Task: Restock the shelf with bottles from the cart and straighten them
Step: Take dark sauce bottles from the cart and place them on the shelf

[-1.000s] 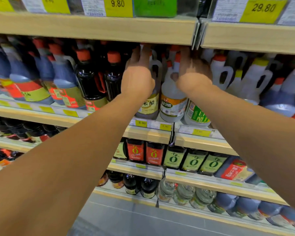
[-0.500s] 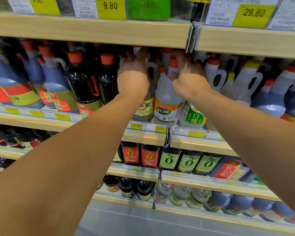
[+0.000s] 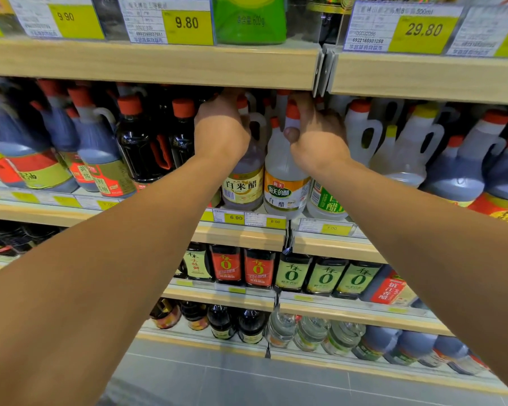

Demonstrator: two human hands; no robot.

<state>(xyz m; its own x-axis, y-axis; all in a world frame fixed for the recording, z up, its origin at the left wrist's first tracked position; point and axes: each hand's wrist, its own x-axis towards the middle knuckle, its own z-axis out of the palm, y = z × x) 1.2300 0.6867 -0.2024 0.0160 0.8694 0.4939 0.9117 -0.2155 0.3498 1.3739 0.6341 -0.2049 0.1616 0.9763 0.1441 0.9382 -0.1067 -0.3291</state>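
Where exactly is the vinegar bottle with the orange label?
The orange-label bottle stands centre-frame on the second shelf, between two other vinegar bottles, with the right hand gripping its neck.

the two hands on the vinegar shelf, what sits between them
In the head view, red-capped necks of clear vinegar bottles stand between the left hand and the right hand, the nearest being the orange-labelled vinegar bottle, whose neck the right hand holds.

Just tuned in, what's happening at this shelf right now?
A person is reaching both arms into a shop shelf packed with bottles. The left hand grips the upper part of a clear bottle with a pale yellow label. The right hand is curled round the neck of the clear orange-labelled bottle beside it. Both bottles stand upright at the shelf's front edge. No cart shows in view.
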